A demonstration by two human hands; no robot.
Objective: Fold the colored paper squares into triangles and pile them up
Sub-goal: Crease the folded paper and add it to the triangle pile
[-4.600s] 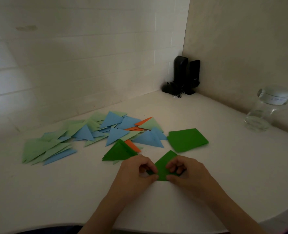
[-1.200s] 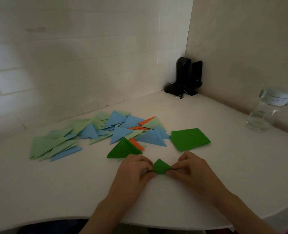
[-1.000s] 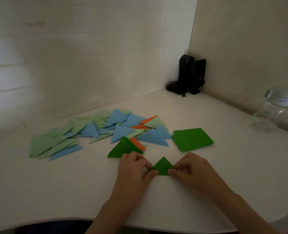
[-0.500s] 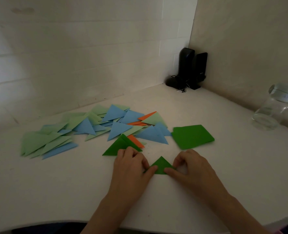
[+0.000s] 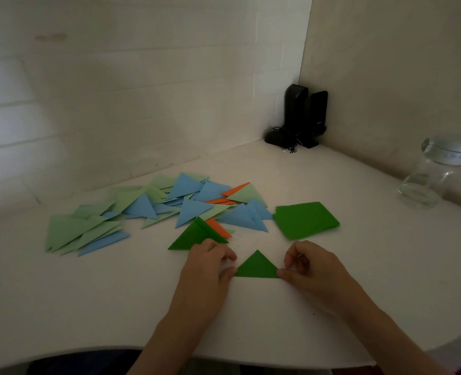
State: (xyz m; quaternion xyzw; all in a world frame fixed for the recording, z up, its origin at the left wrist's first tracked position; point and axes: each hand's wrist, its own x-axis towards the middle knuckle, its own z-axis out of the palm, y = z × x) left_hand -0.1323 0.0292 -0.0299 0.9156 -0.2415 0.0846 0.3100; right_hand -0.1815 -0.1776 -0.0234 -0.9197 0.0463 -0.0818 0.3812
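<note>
My left hand and right hand pinching opposite base corners of the dark green folded triangle lying flat between them, dark green paper squares lying beyond my right hand, folded triangle pile lying beyond my left.

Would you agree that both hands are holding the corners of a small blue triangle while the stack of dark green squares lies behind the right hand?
Not quite: the small triangle is dark green, not blue, as the head view shows. The left hand and right hand do hold its two lower corners, and the stack of dark green squares does lie behind the right hand.
</note>
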